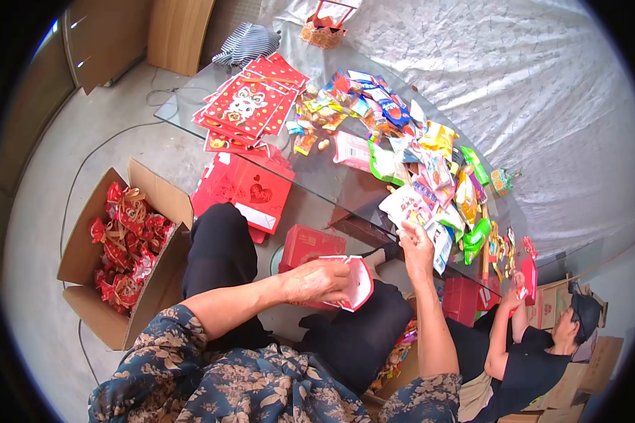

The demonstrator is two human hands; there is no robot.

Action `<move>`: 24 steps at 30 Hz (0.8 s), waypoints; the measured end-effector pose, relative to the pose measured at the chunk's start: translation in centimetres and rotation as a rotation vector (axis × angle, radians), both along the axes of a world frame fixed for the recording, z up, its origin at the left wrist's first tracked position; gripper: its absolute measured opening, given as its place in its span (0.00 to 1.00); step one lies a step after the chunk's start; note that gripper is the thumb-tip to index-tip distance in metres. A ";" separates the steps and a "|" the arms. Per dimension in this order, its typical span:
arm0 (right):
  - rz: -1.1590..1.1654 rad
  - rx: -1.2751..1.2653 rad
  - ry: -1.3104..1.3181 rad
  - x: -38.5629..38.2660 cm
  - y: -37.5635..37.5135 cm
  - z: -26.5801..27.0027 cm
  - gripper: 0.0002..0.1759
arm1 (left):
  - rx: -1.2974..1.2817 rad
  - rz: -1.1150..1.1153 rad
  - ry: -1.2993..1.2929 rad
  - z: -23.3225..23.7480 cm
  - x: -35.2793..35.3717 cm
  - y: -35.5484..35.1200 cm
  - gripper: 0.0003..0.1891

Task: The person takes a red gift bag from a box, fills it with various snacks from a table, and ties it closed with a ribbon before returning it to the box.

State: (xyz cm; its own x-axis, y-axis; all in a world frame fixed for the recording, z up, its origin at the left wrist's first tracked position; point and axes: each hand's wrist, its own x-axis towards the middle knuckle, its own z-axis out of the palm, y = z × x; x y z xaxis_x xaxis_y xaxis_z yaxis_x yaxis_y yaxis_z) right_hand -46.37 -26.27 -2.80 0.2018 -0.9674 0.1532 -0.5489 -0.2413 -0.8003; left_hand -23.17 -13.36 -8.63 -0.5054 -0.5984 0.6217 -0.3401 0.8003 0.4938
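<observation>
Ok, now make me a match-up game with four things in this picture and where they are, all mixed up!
1. Red bundles
2. Dark cap
3. Stripy cloth
4. Small box

A. Next to the spotty red bags
B. In the left hand
C. In the cardboard box
D. On the other person's head

Right pairs: 1-C, 2-D, 3-A, 4-B

We are in a makeshift workroom, home or workshop unclear: glass table [307, 161] heaped with sweets [430, 176]. Bare grey floor [109, 130], open carton [82, 247], crumpled pale sheeting [536, 113].
</observation>
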 end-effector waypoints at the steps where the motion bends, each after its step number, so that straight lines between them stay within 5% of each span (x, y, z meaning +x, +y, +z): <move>1: 0.006 -0.018 0.086 0.4 -1.3 0.1 0.17 | 0.006 0.001 0.019 0.1 0.0 -0.2 0.13; 7: 0.180 -0.693 0.558 4.1 -10.4 2.4 0.23 | 0.087 0.004 0.019 -0.8 0.2 -1.6 0.12; 15: 0.108 -0.456 0.836 7.9 -17.5 1.5 0.26 | 0.143 0.080 0.050 -1.6 1.2 -2.8 0.13; 18: 0.074 -0.646 0.663 7.0 -20.7 -0.3 0.26 | 0.166 0.111 0.061 -1.4 1.7 -2.9 0.13; 22: 0.061 -0.475 0.141 5.6 -19.7 3.1 0.26 | 0.182 0.121 0.068 -1.5 2.0 -3.0 0.12; 24: 0.024 0.051 -0.523 5.9 -15.8 6.0 0.26 | 0.168 0.109 0.073 -1.5 2.1 -3.0 0.11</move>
